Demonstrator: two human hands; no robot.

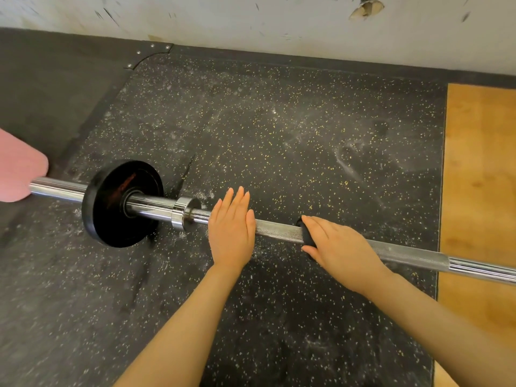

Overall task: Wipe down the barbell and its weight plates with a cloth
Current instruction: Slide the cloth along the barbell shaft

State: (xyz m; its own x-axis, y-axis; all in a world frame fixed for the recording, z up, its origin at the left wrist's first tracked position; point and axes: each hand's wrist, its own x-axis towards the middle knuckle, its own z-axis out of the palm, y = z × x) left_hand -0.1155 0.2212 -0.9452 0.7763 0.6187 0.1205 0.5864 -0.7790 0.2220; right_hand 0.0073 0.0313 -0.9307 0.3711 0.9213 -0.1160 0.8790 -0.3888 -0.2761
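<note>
A chrome barbell (276, 231) lies across the floor from left to right. A single black weight plate (111, 208) sits on its left sleeve, just outside the chrome collar (183, 213). My left hand (231, 233) lies flat on the shaft with straight fingers, right beside the collar. My right hand (337, 250) grips a black cloth (305, 233) wrapped around the knurled part of the shaft. Most of the cloth is hidden under my fingers.
The bar rests on black speckled rubber flooring (279, 135) dusted with white chalk. A wooden platform panel (480, 177) lies to the right. A white scuffed wall (251, 23) runs along the back. A pink object (19, 169) covers the bar's left end.
</note>
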